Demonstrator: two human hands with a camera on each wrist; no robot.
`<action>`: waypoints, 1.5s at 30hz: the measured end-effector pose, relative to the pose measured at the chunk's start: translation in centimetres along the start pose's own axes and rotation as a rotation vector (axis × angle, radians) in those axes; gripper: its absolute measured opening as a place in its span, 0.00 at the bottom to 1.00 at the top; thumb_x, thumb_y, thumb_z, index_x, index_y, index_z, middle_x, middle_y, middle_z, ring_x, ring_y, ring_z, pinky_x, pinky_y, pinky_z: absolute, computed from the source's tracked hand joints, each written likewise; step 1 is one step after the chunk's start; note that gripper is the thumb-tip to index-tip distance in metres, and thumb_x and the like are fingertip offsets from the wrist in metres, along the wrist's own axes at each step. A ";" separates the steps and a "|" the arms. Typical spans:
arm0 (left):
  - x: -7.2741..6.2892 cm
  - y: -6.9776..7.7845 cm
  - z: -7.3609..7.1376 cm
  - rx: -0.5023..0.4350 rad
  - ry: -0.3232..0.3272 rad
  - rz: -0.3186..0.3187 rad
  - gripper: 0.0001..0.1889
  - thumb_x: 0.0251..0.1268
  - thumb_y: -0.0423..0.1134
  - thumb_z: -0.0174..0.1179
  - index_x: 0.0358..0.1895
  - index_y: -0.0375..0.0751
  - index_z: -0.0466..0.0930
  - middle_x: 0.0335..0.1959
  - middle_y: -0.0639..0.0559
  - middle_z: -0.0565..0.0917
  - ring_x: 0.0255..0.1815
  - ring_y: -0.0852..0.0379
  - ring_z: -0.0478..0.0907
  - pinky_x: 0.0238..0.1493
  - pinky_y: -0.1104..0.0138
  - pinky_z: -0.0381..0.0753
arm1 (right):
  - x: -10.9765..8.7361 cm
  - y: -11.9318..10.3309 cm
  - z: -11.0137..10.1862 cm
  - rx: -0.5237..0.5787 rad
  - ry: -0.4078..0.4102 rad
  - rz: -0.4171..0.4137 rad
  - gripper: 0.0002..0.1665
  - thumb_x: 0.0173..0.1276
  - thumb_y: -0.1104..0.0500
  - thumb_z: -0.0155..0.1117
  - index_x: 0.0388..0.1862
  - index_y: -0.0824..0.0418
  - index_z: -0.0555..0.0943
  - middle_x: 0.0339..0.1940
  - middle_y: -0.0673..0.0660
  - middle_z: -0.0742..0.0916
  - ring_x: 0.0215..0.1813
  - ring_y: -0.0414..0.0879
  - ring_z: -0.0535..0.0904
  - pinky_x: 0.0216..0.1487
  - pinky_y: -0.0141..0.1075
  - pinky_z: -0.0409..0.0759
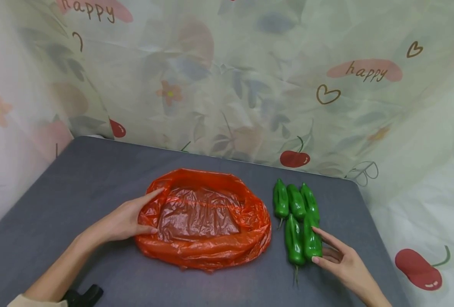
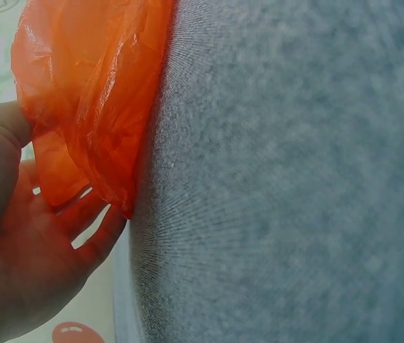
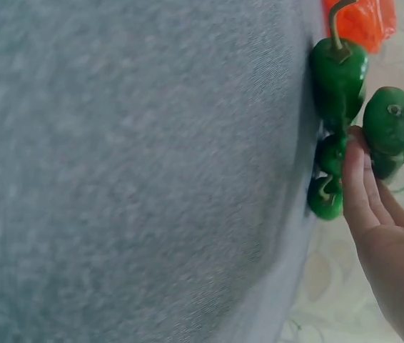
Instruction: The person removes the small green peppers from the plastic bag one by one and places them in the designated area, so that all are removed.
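Observation:
An orange-red plastic bag (image 1: pixel 208 258) lies spread on the table, its mouth facing up with the rim rolled outward. My left hand (image 1: pixel 129 219) holds the bag's left side, thumb and index finger on the rim. In the left wrist view, more fingers of the left hand (image 2: pixel 38 236) lie against the thin plastic. To the right of the bag, my right hand (image 1: pixel 344 260) grips a green pepper (image 1: pixel 312 241) between thumb and fingers. In the right wrist view, this green pepper (image 3: pixel 390 118) appears raised a little above the others. Another green pepper (image 1: pixel 295 243) lies just left of it.
Several more green peppers, among them one on the left (image 1: pixel 280 200), lie in a row behind. A dark grey cloth covers the table (image 1: pixel 108 179). Behind it hangs a printed curtain (image 1: pixel 227 85). A black strap piece (image 1: pixel 88 295) shows near the left forearm.

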State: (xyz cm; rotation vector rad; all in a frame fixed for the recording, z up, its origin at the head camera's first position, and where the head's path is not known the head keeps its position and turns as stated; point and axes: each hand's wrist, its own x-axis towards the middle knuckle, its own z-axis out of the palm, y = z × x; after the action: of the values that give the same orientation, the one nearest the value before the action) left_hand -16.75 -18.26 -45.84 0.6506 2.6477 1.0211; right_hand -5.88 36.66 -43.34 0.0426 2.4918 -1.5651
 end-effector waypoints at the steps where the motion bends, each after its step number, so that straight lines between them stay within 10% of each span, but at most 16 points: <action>1: 0.0 0.0 0.0 0.000 0.001 0.000 0.53 0.53 0.46 0.76 0.80 0.50 0.51 0.72 0.34 0.66 0.69 0.34 0.66 0.61 0.39 0.69 | 0.0 0.2 -0.1 -0.001 -0.004 0.003 0.45 0.62 0.58 0.74 0.76 0.55 0.66 0.74 0.67 0.66 0.51 0.43 0.84 0.46 0.37 0.84; 35: 0.1 0.1 0.0 -0.001 0.054 0.056 0.51 0.52 0.45 0.77 0.79 0.48 0.56 0.72 0.36 0.67 0.69 0.35 0.66 0.63 0.39 0.68 | 0.5 2.1 -0.7 -0.148 -0.032 0.032 0.44 0.61 0.58 0.75 0.75 0.57 0.68 0.65 0.68 0.73 0.47 0.43 0.82 0.41 0.36 0.83; 45: -0.3 0.4 -0.6 -0.029 0.075 0.080 0.51 0.55 0.49 0.75 0.79 0.51 0.54 0.73 0.38 0.65 0.70 0.36 0.66 0.61 0.40 0.70 | -0.6 1.1 -1.6 -0.376 0.143 -0.050 0.36 0.65 0.51 0.72 0.71 0.53 0.73 0.62 0.62 0.80 0.47 0.42 0.84 0.41 0.33 0.83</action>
State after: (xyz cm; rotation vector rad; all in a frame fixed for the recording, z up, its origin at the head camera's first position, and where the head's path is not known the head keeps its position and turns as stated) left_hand -16.62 -18.46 -45.10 0.7307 2.6851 1.1247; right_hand -5.41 38.64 -43.55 0.0381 2.8776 -1.1189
